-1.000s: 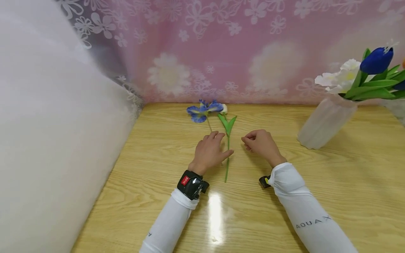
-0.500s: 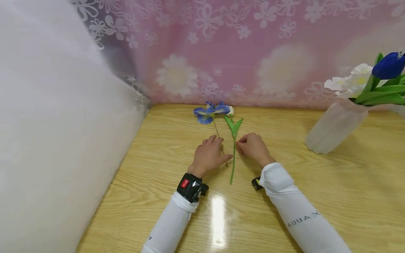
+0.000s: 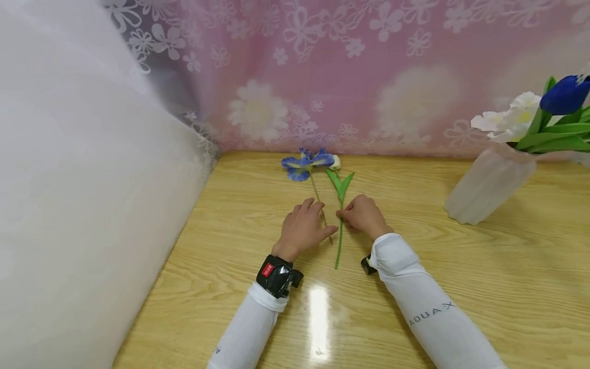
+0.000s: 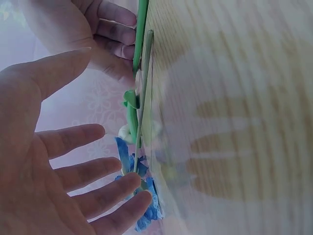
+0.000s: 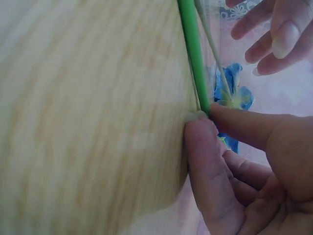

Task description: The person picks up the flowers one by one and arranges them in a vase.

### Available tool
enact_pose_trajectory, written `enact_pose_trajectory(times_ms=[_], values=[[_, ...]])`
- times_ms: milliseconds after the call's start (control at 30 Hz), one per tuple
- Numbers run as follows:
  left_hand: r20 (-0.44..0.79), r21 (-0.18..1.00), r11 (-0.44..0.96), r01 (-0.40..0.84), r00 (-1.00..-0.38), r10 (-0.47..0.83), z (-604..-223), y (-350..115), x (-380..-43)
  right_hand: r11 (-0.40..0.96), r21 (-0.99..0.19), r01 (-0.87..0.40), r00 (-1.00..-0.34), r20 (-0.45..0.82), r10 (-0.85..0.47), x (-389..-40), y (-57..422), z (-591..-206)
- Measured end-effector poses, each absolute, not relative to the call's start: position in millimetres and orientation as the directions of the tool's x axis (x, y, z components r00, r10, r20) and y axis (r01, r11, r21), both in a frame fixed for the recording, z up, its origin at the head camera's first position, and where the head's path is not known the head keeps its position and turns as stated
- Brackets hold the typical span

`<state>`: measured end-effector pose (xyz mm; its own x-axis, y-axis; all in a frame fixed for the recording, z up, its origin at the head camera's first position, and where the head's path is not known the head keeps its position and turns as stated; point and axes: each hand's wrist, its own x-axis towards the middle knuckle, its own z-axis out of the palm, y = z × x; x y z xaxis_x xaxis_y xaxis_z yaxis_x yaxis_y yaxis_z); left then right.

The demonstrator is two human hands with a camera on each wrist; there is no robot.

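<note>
A white tulip (image 3: 336, 163) with green leaves and a green stem (image 3: 339, 251) lies on the wooden table. My right hand (image 3: 366, 215) pinches this stem between thumb and index finger below the leaves; the right wrist view has both fingertips at the green stem (image 5: 192, 46). To the left lies a blue iris (image 3: 298, 169), its petals overlapping the tulip's bloom, its thin brownish stem (image 3: 315, 188) slanting toward me. Close over that stem my left hand (image 3: 301, 225) is spread and holds nothing. In the left wrist view its fingers partly cover the blue petals (image 4: 124, 154).
A ribbed pale vase (image 3: 488, 184) leans at the right, holding white flowers (image 3: 507, 120) and a blue tulip (image 3: 564, 96) with green leaves. A pink floral curtain (image 3: 345, 77) hangs along the back edge of the table (image 3: 221, 246), and a white sheet (image 3: 92, 205) borders its left side.
My right hand has moved left to the tulip's green stem and now pinches it. The left hand has stayed nearly in place, spread. The camera view has shifted slightly.
</note>
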<state>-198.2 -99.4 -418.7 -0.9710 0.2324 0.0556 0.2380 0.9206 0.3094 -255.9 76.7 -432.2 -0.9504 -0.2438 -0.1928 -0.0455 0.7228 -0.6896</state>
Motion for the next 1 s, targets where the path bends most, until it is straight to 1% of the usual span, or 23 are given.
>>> enact_pose_trajectory(times_ms=[267, 367, 600, 767, 1000], values=[[0.067, 0.348, 0.906, 0.241, -0.970, 0.232, -419, -101, -195, 0.671, -0.741, 0.026, -0.941, -0.245, -0.235, -255, 77, -434], [0.080, 0.362, 0.898, 0.250, -0.968, 0.237, -420, -99, -194, 0.663, -0.748, 0.032, -0.942, -0.244, -0.229, -255, 80, -435], [0.127, 0.358, 0.898, 0.255, -0.966, 0.224, -422, -99, -195, 0.639, -0.766, 0.067, -0.937, -0.268, -0.223, -255, 86, -437], [0.137, 0.364, 0.894, 0.262, -0.964, 0.227, -425, -99, -194, 0.645, -0.762, 0.051, -0.937, -0.260, -0.232, -256, 87, -436], [0.117, 0.361, 0.900, 0.244, -0.969, 0.216, -426, -100, -192, 0.651, -0.759, 0.013, -0.945, -0.223, -0.240, -255, 89, -436]])
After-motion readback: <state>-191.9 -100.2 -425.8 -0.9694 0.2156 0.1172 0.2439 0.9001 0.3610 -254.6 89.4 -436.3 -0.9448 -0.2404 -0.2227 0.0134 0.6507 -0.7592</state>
